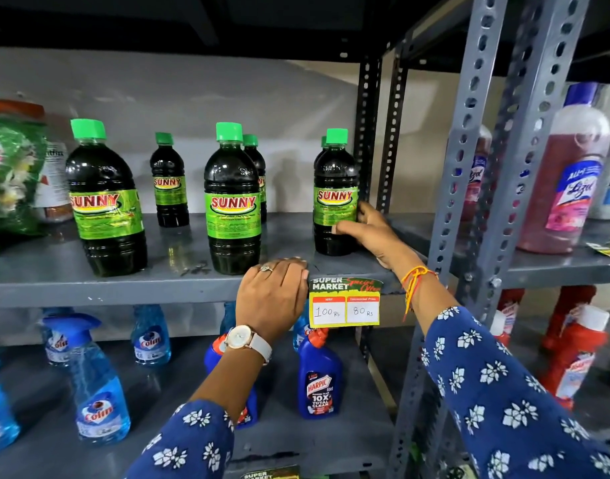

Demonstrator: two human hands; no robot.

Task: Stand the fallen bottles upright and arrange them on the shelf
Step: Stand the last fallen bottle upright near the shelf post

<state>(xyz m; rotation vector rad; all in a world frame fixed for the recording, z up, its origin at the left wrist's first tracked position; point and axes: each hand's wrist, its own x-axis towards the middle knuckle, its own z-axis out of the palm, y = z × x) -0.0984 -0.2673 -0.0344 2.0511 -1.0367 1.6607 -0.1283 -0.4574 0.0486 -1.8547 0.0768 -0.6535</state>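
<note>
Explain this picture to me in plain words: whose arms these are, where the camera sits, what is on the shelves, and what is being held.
There is no machine. A person wears a camera on the head, so you look down their own arms. The right hand is wrapped around the rightmost dark bottle with a green cap, which stands upright. The left hand, with a ring and a watch, rests on the front edge of the shelf and holds nothing. Other dark bottles stand upright there too. A price tag hangs from the edge. Below are blue spray bottles.

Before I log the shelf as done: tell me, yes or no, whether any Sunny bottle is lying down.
No: every Sunny bottle in view stands upright, including the rightmost one under the right hand.
</note>
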